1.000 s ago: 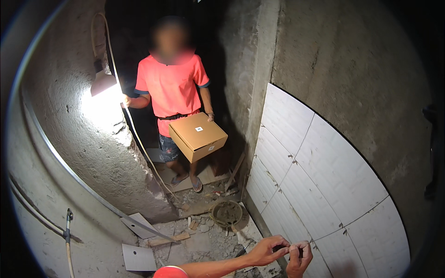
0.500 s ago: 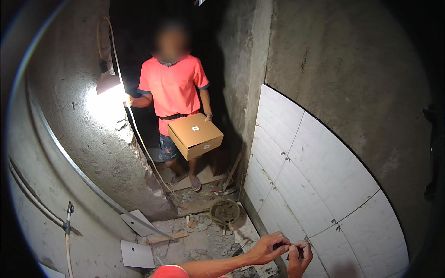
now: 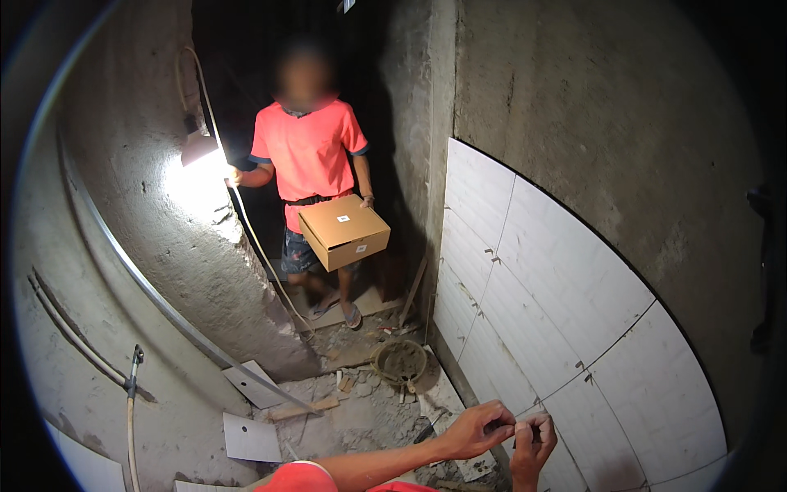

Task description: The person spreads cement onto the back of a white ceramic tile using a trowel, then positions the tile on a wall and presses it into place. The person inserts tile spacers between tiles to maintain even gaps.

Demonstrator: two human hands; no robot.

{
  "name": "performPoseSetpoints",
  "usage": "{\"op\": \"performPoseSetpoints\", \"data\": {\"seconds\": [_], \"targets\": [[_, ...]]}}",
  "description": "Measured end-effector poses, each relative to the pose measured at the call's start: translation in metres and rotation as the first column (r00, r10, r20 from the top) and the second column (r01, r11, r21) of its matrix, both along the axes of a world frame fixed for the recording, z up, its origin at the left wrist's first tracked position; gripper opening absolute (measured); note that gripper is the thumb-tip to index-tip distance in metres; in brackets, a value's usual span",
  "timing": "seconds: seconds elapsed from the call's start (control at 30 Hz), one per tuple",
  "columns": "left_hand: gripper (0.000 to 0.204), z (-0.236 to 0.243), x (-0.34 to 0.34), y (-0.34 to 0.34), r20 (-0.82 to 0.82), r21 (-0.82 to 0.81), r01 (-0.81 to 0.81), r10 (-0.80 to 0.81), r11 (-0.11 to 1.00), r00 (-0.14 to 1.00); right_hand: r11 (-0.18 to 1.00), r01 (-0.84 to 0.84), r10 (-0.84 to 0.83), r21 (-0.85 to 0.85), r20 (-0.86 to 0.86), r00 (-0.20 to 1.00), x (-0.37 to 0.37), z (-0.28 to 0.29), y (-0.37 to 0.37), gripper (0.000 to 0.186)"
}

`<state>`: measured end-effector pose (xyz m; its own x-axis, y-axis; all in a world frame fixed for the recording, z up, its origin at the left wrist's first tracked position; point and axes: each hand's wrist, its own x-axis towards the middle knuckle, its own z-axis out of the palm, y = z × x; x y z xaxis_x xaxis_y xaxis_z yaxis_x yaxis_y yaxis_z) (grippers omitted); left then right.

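My left hand (image 3: 475,430) reaches across from the lower edge, its fingers curled and pinched toward my right hand (image 3: 533,443). The fingertips of both hands meet in front of the lower part of the tiled wall. Whatever small thing they may pinch is too small to make out. Close by are the white wall tiles (image 3: 525,328), with small dark bits sticking out of the joints where the tiles meet.
A person (image 3: 307,152) in a red shirt stands in the opening, with one hand by a lit lamp (image 3: 199,151) and a cardboard box (image 3: 344,234) in the other. A bucket (image 3: 399,362), loose tiles (image 3: 251,438) and rubble cover the floor. A pipe (image 3: 131,410) runs along the left wall.
The whole view has shifted slightly. My hands stay together at the fingertips, with the left fingers a little more curled. The other person still holds the box.
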<state>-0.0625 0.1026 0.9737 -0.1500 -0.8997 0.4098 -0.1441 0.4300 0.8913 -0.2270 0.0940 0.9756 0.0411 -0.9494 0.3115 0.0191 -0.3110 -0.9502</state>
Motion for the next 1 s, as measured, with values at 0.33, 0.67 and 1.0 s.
{"op": "performPoseSetpoints", "data": {"seconds": [0.33,0.67,1.0], "targets": [[0.011,0.004,-0.019,0.007,0.065,-0.114,-0.02,0.028,0.993,0.997,0.999,-0.022,0.023,-0.031,0.022,0.999,-0.022,0.004,0.008,0.014],[0.013,0.011,-0.03,0.011,0.012,-0.023,-0.052,0.052,0.998,0.999,0.993,-0.027,0.026,-0.116,-0.012,1.0,-0.029,0.008,0.003,0.011],[0.011,0.017,-0.042,-0.001,0.132,-0.012,-0.1,0.1,0.995,0.986,0.984,0.032,-0.039,-0.176,-0.036,0.999,-0.043,0.017,0.001,0.007]]}}
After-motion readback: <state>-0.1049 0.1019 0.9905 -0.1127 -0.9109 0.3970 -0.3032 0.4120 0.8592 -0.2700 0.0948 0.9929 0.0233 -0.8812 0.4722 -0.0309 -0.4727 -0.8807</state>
